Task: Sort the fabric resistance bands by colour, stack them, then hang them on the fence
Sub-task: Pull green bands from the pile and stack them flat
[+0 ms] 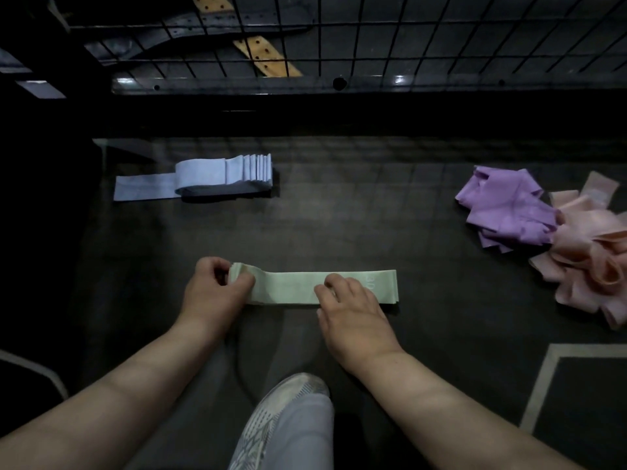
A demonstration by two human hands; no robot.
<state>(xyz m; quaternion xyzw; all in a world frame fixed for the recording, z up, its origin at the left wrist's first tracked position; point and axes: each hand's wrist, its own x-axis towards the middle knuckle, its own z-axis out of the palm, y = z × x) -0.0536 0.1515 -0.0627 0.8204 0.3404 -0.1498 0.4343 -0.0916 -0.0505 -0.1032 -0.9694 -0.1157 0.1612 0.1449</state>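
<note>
Soft, floppy stack of pale green fabric resistance bands [298, 291], lower centre: left end pinched in left hand [217, 288], middle pressed under fingertips of right hand [353, 312]. Probably best gripped at both ends.

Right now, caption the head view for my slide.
Left hand pinches an end of the green bands, right hand presses them flat; blue stack, purple pile and pink pile nearby.

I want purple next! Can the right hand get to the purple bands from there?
Probably yes. The right hand only presses on the green bands, and the floor between it and the purple bands is bare. The pink bands lie beside that pile, not in the way.
</note>
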